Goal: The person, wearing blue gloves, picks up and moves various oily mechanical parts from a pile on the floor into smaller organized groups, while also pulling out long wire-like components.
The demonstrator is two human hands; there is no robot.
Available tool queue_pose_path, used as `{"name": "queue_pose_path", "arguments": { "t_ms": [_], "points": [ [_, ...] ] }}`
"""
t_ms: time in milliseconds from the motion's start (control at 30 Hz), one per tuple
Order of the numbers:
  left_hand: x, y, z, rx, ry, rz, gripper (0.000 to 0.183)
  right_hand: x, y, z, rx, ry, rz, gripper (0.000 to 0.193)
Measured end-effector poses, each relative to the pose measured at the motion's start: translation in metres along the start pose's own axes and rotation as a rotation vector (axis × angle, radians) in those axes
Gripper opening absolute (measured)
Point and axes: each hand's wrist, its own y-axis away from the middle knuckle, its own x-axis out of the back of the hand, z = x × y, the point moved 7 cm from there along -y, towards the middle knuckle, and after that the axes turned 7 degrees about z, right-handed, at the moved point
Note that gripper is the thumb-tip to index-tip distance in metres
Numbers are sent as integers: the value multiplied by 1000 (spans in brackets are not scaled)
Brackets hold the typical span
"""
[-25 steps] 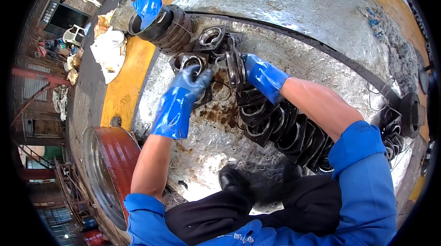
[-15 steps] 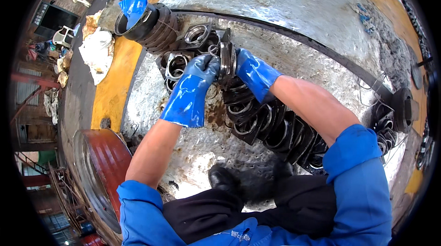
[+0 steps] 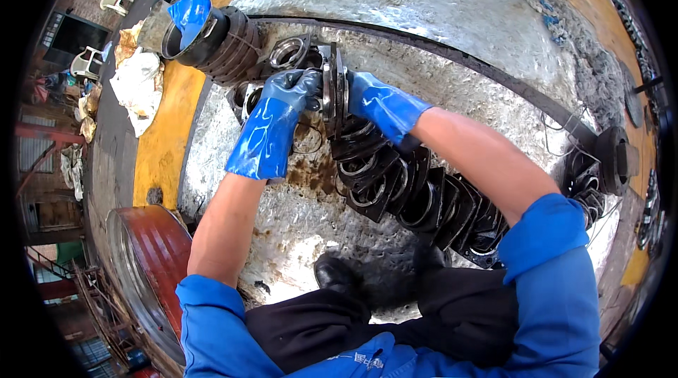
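Observation:
In the middle, a dark flanged metal housing (image 3: pixel 336 92) stands on edge between my two hands, both in blue rubber gloves. My right hand (image 3: pixel 367 92) grips it from the right side, with the fingertips hidden behind it. My left hand (image 3: pixel 295 85) is closed just left of its face, fingers curled; what they hold, if anything, is hidden. A round-holed housing (image 3: pixel 288 53) lies beyond my left hand, among several others partly covered by the glove. A long row of oily black housings (image 3: pixel 424 198) runs from below my right hand toward the lower right.
A black ribbed drum-shaped part (image 3: pixel 226 42) with a blue scrap in it stands at the far left. A red-brown metal drum (image 3: pixel 159 258) is at the near left. White cloth (image 3: pixel 138 88) lies past the yellow strip. My shoe (image 3: pixel 337 273) stands close to the row.
The whole view has shifted slightly, so things appear further left. My left hand has curled more and the small ring seen by its fingers is out of sight. My right hand keeps its grip.

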Motion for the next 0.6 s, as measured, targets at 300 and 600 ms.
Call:
{"name": "queue_pose_path", "arguments": {
  "t_ms": [300, 600],
  "points": [
    [-5, 15, 53, -261, -114, -36, 22, 152, 66, -26, 176, 144, 143, 71],
    [-46, 69, 109, -360, -186, -183, 24, 48, 28, -35, 250, -641, -70, 54]
  ]
}}
